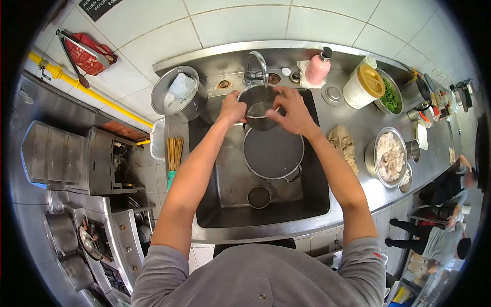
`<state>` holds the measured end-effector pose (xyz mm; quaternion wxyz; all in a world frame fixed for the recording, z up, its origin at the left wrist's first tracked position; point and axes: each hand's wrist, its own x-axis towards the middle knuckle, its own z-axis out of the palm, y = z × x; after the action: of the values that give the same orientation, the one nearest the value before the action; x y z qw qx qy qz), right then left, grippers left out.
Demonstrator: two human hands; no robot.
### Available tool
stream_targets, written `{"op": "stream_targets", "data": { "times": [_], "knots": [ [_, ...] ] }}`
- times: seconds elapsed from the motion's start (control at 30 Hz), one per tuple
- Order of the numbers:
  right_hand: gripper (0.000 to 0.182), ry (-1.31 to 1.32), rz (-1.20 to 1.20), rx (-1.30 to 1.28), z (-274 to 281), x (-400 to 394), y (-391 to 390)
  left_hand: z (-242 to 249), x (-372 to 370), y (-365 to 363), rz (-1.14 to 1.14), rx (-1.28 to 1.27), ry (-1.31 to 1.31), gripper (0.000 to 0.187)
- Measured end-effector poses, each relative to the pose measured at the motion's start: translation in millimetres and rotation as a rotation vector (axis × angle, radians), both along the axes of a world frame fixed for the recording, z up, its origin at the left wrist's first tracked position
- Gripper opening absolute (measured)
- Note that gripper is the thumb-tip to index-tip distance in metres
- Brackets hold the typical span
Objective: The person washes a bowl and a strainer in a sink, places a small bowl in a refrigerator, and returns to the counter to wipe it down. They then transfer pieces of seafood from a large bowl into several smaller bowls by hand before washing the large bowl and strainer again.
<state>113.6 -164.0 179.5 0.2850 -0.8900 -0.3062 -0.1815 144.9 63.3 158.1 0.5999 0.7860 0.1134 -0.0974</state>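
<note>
Under the tap (pixel 257 66), a dark grey cooking pot (pixel 261 124) is tilted, with water running into it. My left hand (pixel 233 108) is closed on the pot's left side near the rim. Over the right side of the rim, my right hand (pixel 295 112) has its thumb and fingers spread apart, slightly blurred; whether it presses on the metal I cannot make out. A larger grey pot (pixel 273 153) with side handles sits right below, in the sink (pixel 220 199). Closer to me in the basin lies a small round dark piece (pixel 259 197).
Left of the sink stand a deep metal pot (pixel 160 98) and a bundle of wooden sticks (pixel 175 153). To the right are a pink pump bottle (pixel 319 66), a yellow-lidded tub (pixel 356 92), a wrinkled cloth (pixel 341 143) and a bowl of pale food (pixel 389 156). Other people (pixel 434 238) are farther right.
</note>
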Motion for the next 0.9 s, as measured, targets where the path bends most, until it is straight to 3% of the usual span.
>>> {"op": "stream_targets", "data": {
  "times": [0.13,0.23,0.37,0.4,0.43,0.5,0.6,0.7,0.77,0.83,0.9],
  "knots": [
    [0.039,0.808,-0.228,0.617,-5,1,-5,3,7,-6,-0.001,0.005,0.072,0.031],
    [0.036,1.058,-0.187,0.647,-57,5,-15,15,3,-19,-0.171,0.646,-0.334,0.023],
    [0.024,0.947,-0.407,0.822,-98,-7,22,30,-15,-50,-0.256,0.864,-0.665,0.023],
    [0.019,1.019,-0.415,0.846,-107,-4,29,25,-19,-54,-0.257,0.937,-0.893,0.024],
    [0.018,0.832,-0.311,0.865,-136,1,40,26,-27,-61,-0.324,0.971,-0.856,0.025],
    [0.019,0.79,-0.261,0.894,-142,2,58,28,-50,-79,-0.476,1.041,-0.785,0.026],
    [0.022,0.691,-0.161,0.887,-135,3,76,16,-76,-87,-0.562,1.226,-0.913,0.029],
    [0.025,0.635,-0.075,0.857,-120,14,73,22,-80,-74,-0.515,1.189,-0.915,0.027],
    [0.027,0.655,-0.073,0.828,-118,27,66,36,-69,-58,-0.294,1.015,-0.805,0.025],
    [0.025,0.845,-0.285,0.697,-89,28,52,43,-49,-36,-0.063,0.862,-0.752,0.022],
    [0.028,0.654,-0.371,0.598,-86,35,35,29,-24,-18,0.084,0.672,-0.632,0.02]
  ]
}}
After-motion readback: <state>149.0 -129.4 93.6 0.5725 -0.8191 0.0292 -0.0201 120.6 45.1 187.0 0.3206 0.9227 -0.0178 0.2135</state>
